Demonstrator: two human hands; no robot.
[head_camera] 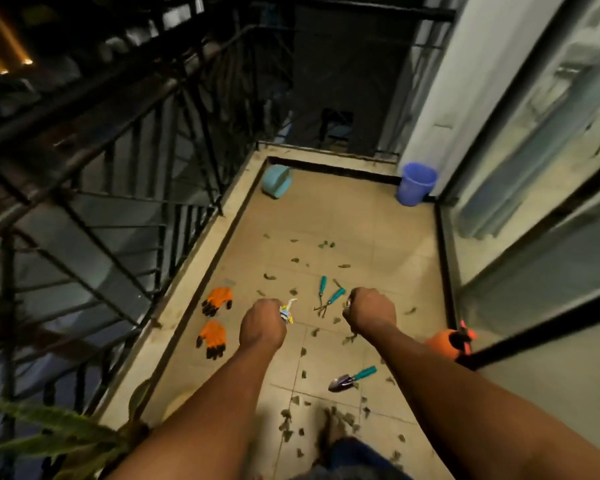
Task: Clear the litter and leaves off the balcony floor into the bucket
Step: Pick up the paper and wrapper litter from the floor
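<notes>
Two hands: both fists are out ahead of me above the balcony floor [378, 237], each clenched round something.
Left hand: my left hand [262, 325] has its fingers clenched on a crumpled wrapper [287, 311], white with blue and yellow, which sticks out past the knuckles.
Right hand: my right hand [369, 311] is curled tight on a small wad at its inner edge; it looks like leaves or litter, but I cannot tell which.
Bucket: the blue bucket [415, 184] stands upright in the far right corner against the wall, well apart from my hands.
Leaves: green leaves [326, 244] lie scattered over the tiles from mid-floor back to my feet, thickest near me.
Other things: two orange gloves [217, 301] lie by the left kerb, teal-handled hand tools [329, 297] between my fists, a trowel [352, 377] nearer me, a light blue tub [277, 181] tipped in the far left corner.
Step in hand: I judge this as carrying, with both hands loaded and nothing dropped in yet.
Next move: walk to the far corner, bring both fists over the bucket's mouth and let go there, stepping clear of the tools on the way.
Left to do: most of the leaves.
</notes>
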